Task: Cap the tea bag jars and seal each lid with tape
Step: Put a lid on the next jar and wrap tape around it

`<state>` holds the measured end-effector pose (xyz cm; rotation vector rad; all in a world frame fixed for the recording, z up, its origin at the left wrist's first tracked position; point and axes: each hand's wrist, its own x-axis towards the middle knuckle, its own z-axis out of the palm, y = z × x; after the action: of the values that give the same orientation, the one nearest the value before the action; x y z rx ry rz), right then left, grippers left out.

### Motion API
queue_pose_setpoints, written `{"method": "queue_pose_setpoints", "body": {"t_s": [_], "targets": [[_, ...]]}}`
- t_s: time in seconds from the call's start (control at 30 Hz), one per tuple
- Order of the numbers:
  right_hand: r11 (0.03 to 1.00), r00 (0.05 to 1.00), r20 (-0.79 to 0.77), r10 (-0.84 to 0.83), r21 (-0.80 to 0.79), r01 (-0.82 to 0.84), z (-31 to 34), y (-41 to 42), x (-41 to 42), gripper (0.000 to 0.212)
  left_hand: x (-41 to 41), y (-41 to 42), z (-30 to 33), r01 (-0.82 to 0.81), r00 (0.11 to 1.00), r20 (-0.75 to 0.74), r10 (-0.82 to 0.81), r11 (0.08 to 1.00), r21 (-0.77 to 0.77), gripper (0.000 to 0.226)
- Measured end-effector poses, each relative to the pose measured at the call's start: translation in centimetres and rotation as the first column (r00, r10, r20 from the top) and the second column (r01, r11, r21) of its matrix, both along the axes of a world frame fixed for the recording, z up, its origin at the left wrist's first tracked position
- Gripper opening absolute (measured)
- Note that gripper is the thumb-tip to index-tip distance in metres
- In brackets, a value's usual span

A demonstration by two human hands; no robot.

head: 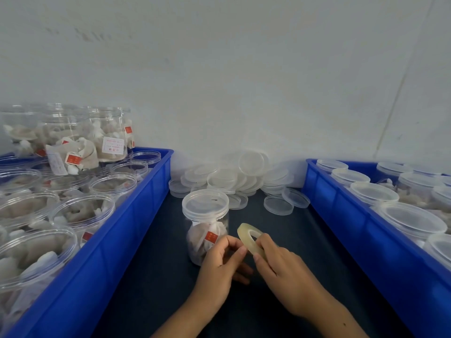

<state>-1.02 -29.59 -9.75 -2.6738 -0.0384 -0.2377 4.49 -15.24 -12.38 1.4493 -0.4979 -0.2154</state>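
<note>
Jar: a clear jar (pixel 206 228) stands upright on the dark table (pixel 158 264), between the two crates, just beyond the hands; tea bags with a red tag show through its wall.
Lid: a clear lid (pixel 205 202) sits on the jar's mouth; whether tape is on its rim cannot be told.
Tape: a pale, translucent tape roll (pixel 251 240) is held tilted above the table, just right of the jar and apart from it.
Right hand: the right hand (pixel 280 269) grips the roll's lower side, thumb and fingers curled round the ring.
Left hand: the left hand (pixel 219 262) is in front of the jar's base, its thumb and forefinger pressed together at the roll's near edge; whether they pinch a tape end cannot be told, as the tape is too clear to see.
Spare lids: a loose pile of lids (pixel 239 179) lies on the table against the wall (pixel 244 81), behind the jar.
Left crate: a blue crate (pixel 109 240) holds open jars (pixel 80 211) filled with tea bags, with more filled jars stacked at its far end.
Right crate: a second blue crate (pixel 366 228) holds capped jars (pixel 410 220) in rows.
</note>
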Motion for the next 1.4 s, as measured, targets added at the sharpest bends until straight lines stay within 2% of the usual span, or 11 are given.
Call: {"method": "queue_pose_setpoints", "body": {"t_s": [0.13,0.33,0.47,0.67,0.8,1.0,1.2,1.4], "targets": [[0.999,0.999,-0.010,-0.034,-0.025,0.033,0.0,-0.5,0.1,0.004,-0.2,-0.1,-0.1,-0.046,0.998,0.054,0.046,0.999,0.006,0.004],[0.999,0.999,-0.012,-0.041,-0.022,0.040,0.1,-0.7,0.1,0.007,0.0,0.1,-0.1,-0.075,0.995,0.068,0.078,0.996,-0.041,0.011],[0.999,1.000,-0.010,-0.030,-0.019,0.030,0.2,-0.7,0.0,0.007,-0.1,0.1,0.1,-0.070,0.985,0.156,0.076,0.997,-0.045,0.018],[1.000,1.000,-0.001,-0.019,-0.021,0.019,0.5,-0.5,-0.2,0.008,-0.3,0.0,0.0,-0.063,0.970,0.236,0.054,0.998,0.031,0.005],[1.000,1.000,-0.004,-0.025,-0.015,0.025,0.6,-0.5,-0.3,0.009,-0.3,0.2,0.0,-0.074,0.967,0.246,0.061,0.996,0.042,0.006],[1.000,1.000,-0.009,-0.029,0.008,0.029,1.0,-0.8,-0.4,0.011,-0.2,0.3,0.0,-0.050,0.942,0.337,0.007,0.992,0.120,0.008],[0.999,0.999,-0.008,-0.032,0.009,0.032,1.2,-0.7,-0.5,0.012,-0.3,0.2,-0.2,-0.003,0.944,0.328,-0.043,0.990,0.139,0.015],[0.999,0.999,-0.014,-0.037,0.012,0.037,1.3,-0.5,-0.5,0.013,-0.3,0.3,-0.2,0.018,0.956,0.291,-0.044,0.996,0.093,0.009]]}}
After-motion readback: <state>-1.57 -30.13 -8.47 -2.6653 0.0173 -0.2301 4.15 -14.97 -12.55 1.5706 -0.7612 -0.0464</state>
